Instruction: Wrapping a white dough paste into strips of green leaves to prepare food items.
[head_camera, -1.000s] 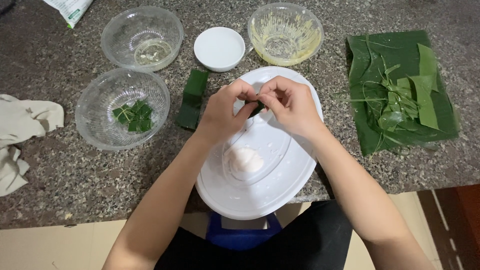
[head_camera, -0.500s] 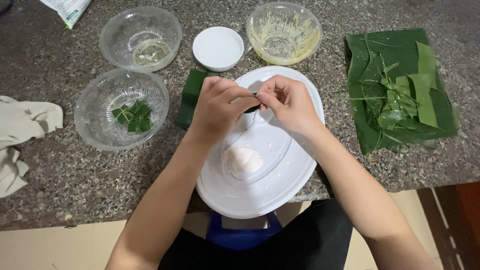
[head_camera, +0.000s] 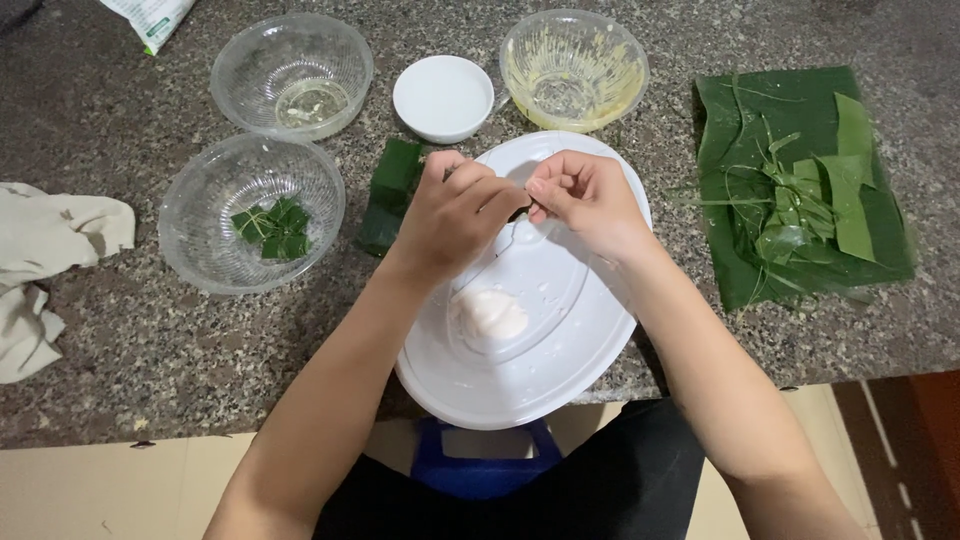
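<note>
Your left hand (head_camera: 455, 215) and right hand (head_camera: 580, 195) pinch one small dark green leaf parcel (head_camera: 519, 212) above the white oval plastic lid (head_camera: 590, 340) on the speckled stone desk (head_camera: 120, 330); loosen either pinch and, likely, it drops onto the white dough lump (head_camera: 490, 313).

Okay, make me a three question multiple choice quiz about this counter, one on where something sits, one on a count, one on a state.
1. Where does the white dough lump lie?
A on the white tray
B in a glass bowl
C on the cloth

2. How many clear glass bowls stand on the counter?
A one
B two
C three

3. What does the bowl with leaf parcel hold besides it?
A oil
B nothing else
C dough

A, it lies on the white tray; C, three show; B, only the green parcel shows inside.
</note>
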